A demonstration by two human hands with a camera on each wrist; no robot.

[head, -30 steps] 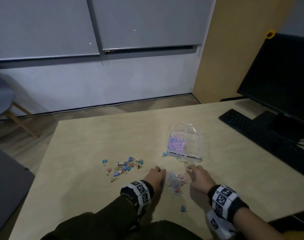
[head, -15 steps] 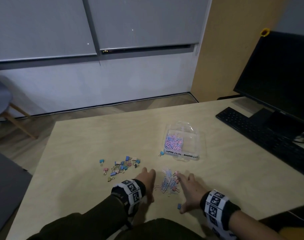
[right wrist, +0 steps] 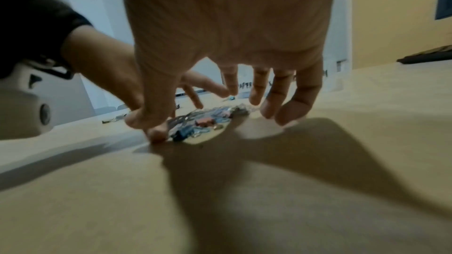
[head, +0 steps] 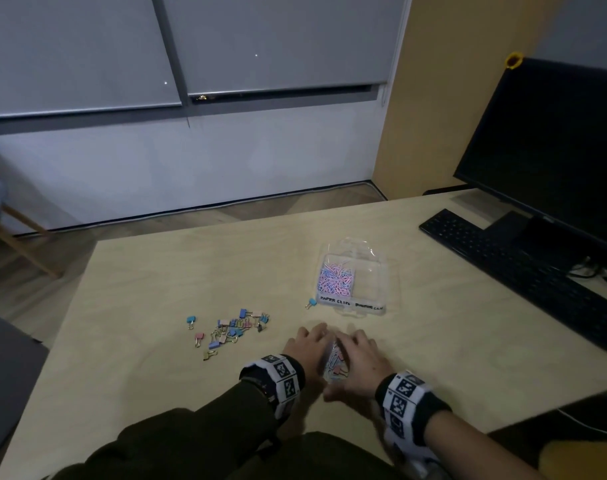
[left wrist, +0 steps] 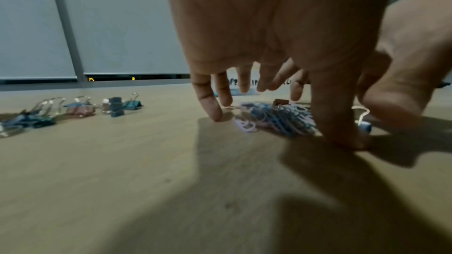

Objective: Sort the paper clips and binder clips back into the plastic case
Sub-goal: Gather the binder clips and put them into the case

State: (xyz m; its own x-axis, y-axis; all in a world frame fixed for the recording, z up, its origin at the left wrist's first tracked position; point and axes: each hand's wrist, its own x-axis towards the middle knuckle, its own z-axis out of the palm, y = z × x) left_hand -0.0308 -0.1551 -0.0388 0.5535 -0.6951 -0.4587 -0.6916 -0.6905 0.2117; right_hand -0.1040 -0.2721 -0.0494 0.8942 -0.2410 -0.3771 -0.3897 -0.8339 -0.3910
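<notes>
A loose pile of pink and blue paper clips (head: 335,364) with a few small binder clips mixed in lies near the table's front edge. My left hand (head: 310,342) and right hand (head: 359,355) cup it from either side, fingertips on the table, holding nothing. In the left wrist view the left hand (left wrist: 264,76) stands over the pile (left wrist: 276,117). The right wrist view shows the right hand (right wrist: 232,76) over the same pile (right wrist: 205,123). The clear plastic case (head: 371,268) lies open beyond, with paper clips (head: 335,279) in its left compartment.
A scatter of coloured binder clips (head: 233,330) lies left of my hands, and one blue binder clip (head: 311,302) sits by the case's front left corner. A black keyboard (head: 523,275) and monitor (head: 551,147) stand at the right.
Both hands have slid toward each other, pushing the loose paper clips into a tighter pile between them. The right hand has swept a stray blue binder clip in with it.
</notes>
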